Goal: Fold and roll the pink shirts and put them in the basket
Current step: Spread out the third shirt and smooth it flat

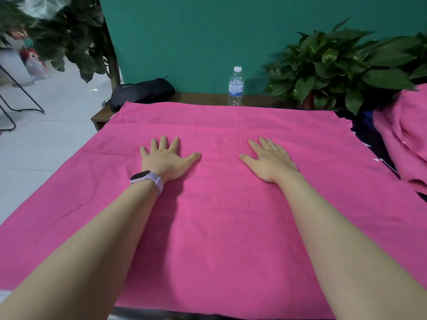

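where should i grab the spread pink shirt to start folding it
Judging by its pose, pinch the pink shirt at its left edge, coming from the left with the left hand. It lies flat, and that edge overhangs the table, so the fingers can slip under. The right hand can press it flat.

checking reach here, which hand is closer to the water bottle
Right, narrowly. The right hand lies flat on the pink shirt, its fingertips just below and right of the water bottle. The left hand, also flat, sits farther off to the bottle's lower left.
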